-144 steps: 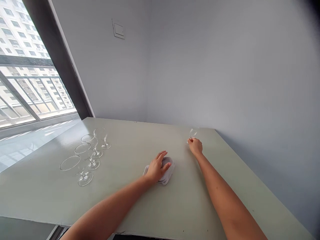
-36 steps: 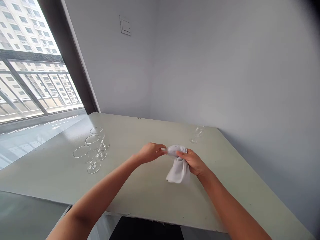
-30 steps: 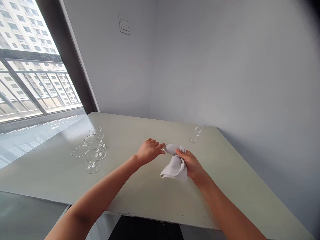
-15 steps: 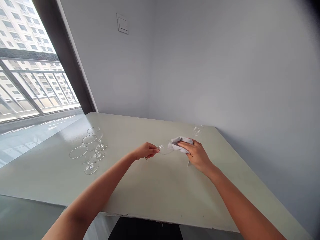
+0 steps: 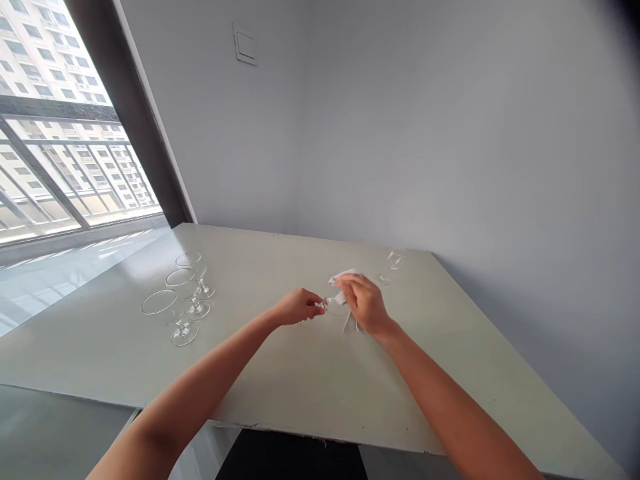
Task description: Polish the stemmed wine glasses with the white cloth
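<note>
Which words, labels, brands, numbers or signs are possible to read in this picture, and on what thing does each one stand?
There are none that I can read.
The glass nearest on the left, the white cloth and the wall switch show no readable text.
If there is very small print on them, it is too small to see here.
</note>
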{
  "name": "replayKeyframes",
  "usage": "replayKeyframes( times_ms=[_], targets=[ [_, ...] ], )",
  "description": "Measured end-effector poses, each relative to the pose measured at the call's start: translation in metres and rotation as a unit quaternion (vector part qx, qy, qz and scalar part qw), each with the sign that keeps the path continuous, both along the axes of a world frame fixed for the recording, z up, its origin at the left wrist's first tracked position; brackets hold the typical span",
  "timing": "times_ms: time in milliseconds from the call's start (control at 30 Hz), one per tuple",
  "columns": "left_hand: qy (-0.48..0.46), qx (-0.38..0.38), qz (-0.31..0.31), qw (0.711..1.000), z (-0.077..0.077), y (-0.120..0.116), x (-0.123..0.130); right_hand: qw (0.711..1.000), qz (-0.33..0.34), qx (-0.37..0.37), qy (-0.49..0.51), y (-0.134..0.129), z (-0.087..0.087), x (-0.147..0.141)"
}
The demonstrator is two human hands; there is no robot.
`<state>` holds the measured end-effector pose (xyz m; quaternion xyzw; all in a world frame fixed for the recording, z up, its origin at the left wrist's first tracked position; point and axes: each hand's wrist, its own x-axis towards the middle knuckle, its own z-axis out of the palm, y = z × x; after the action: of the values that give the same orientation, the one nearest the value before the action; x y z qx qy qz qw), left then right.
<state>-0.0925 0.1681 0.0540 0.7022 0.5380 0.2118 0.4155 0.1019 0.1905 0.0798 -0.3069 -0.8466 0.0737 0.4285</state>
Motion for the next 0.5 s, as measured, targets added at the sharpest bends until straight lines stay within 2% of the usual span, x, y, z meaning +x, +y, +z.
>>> replayKeyframes(
  times_ms=[67, 100, 200, 267, 300, 333, 400, 433, 500],
  targets=[
    [-0.001, -0.008, 0.013, 1.0, 0.0, 0.0, -0.001, 0.998, -0.007, -0.038, 0.052, -0.001, 0.014, 0.002],
    [-0.002, -0.007, 0.021, 1.0, -0.001, 0.0, 0.0, 0.998, 0.001, -0.045, 0.042, -0.003, 0.018, 0.002],
    [-0.003, 0.0, 0.035, 0.999, -0.002, -0.001, 0.003, 0.993, 0.029, 0.002, -0.112, -0.011, 0.015, -0.006],
    [0.011, 0.02, 0.039, 0.999, -0.002, -0.003, 0.008, 0.978, 0.004, 0.031, -0.208, -0.01, 0.006, -0.012],
    [0.022, 0.037, 0.042, 0.998, -0.002, -0.005, 0.01, 0.973, -0.018, 0.022, -0.23, -0.008, 0.002, -0.014],
    [0.034, 0.06, 0.046, 0.997, -0.002, -0.006, 0.012, 0.971, -0.038, -0.01, -0.235, -0.003, -0.001, -0.013],
    [0.044, 0.113, 0.059, 0.991, -0.001, -0.009, 0.016, 0.968, -0.057, -0.134, -0.207, 0.011, 0.0, -0.008],
    [0.042, 0.132, 0.066, 0.988, -0.001, -0.011, 0.017, 0.96, -0.048, -0.215, -0.174, 0.018, 0.002, -0.004],
    [0.018, 0.145, 0.08, 0.986, 0.0, -0.012, 0.018, 0.926, 0.005, -0.368, -0.077, 0.029, 0.005, 0.006]
  ],
)
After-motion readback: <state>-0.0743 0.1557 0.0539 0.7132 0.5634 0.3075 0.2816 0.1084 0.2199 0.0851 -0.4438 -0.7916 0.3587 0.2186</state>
